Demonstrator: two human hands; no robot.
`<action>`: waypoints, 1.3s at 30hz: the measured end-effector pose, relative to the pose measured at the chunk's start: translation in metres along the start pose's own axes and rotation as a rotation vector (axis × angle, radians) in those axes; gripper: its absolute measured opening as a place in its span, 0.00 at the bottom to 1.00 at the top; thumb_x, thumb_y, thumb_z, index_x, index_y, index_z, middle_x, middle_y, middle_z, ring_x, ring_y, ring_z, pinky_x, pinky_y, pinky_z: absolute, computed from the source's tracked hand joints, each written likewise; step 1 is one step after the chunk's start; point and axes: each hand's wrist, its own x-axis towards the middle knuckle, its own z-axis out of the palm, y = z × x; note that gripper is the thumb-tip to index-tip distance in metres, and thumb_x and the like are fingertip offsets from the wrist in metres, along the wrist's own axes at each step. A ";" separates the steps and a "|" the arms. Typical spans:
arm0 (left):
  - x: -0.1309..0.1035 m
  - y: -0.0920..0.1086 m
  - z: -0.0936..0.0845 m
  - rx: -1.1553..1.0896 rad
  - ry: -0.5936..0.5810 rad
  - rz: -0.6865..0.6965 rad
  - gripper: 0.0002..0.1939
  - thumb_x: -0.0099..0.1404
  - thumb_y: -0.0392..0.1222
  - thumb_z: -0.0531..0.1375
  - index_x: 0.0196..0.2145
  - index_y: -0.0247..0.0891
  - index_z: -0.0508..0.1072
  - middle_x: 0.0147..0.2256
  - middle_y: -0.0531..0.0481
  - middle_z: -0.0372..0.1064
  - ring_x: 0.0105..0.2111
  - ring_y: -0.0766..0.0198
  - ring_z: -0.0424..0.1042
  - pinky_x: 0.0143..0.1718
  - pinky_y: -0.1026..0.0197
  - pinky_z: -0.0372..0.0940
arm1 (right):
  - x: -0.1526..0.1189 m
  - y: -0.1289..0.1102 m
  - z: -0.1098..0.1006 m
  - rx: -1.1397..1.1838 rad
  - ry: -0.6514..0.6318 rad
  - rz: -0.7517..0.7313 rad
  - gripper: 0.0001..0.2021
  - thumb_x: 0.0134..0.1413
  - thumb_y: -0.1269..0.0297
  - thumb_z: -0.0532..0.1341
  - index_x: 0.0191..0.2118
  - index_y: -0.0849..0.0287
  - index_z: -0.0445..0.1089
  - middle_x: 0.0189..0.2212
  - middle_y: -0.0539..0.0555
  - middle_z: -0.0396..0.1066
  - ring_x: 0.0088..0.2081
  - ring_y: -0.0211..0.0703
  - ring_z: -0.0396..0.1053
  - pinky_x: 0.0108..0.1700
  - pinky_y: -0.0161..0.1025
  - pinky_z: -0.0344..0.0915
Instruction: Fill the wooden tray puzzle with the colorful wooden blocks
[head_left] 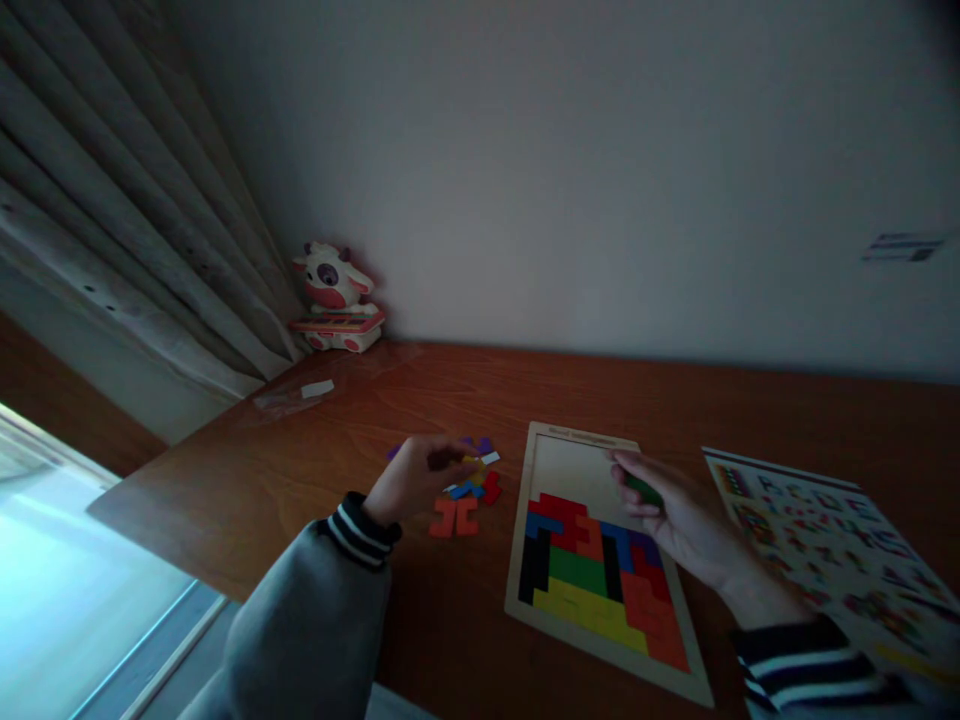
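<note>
My left hand hovers at a pile of loose wooden puzzle pieces, its fingers curved and apart beside a yellow piece. Orange pieces, a red piece, blue pieces and purple pieces lie around it, partly hidden by the hand. My right hand is closed around a green puzzle piece, above the right edge of the wooden puzzle board. Fitted coloured pieces fill the board's near part; its far part shows bare wood.
Right of the board lies a printed sheet with colourful figures, partly under my right forearm. A cow-shaped toy keyboard stands at the back left of the brown table. Near it is a clear plastic bag. A curtain hangs left.
</note>
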 end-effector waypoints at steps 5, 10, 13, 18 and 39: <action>0.047 0.010 0.050 -0.317 0.060 0.072 0.19 0.55 0.51 0.69 0.40 0.35 0.79 0.36 0.44 0.78 0.33 0.61 0.76 0.35 0.61 0.69 | 0.014 0.009 0.032 -0.670 -0.125 -0.256 0.18 0.53 0.50 0.65 0.44 0.56 0.76 0.32 0.52 0.74 0.29 0.37 0.68 0.29 0.34 0.64; 0.059 0.003 0.078 -0.565 0.070 0.024 0.22 0.50 0.52 0.72 0.37 0.33 0.77 0.36 0.44 0.78 0.34 0.61 0.76 0.40 0.59 0.69 | 0.027 0.016 0.045 -0.875 -0.109 -0.498 0.16 0.59 0.50 0.59 0.42 0.55 0.76 0.39 0.56 0.77 0.41 0.47 0.73 0.43 0.43 0.68; 0.055 -0.003 0.083 -0.635 0.036 -0.017 0.23 0.49 0.52 0.73 0.37 0.32 0.77 0.35 0.45 0.78 0.34 0.62 0.76 0.39 0.61 0.69 | 0.024 0.020 0.043 -0.915 -0.123 -0.542 0.13 0.60 0.52 0.59 0.39 0.54 0.75 0.38 0.55 0.78 0.42 0.47 0.74 0.47 0.43 0.67; 0.053 -0.010 0.083 -0.685 0.143 -0.080 0.26 0.49 0.54 0.73 0.39 0.32 0.76 0.34 0.45 0.77 0.31 0.64 0.74 0.33 0.64 0.67 | 0.023 0.027 0.030 -0.933 -0.024 -0.506 0.12 0.57 0.54 0.61 0.40 0.56 0.73 0.37 0.55 0.78 0.40 0.47 0.75 0.44 0.44 0.69; 0.053 -0.020 0.087 -0.566 0.209 -0.008 0.23 0.52 0.53 0.70 0.38 0.33 0.77 0.32 0.48 0.74 0.30 0.67 0.70 0.32 0.65 0.64 | 0.030 0.042 0.035 -1.263 -0.162 -0.576 0.09 0.58 0.60 0.62 0.42 0.55 0.76 0.40 0.57 0.71 0.40 0.49 0.73 0.44 0.46 0.69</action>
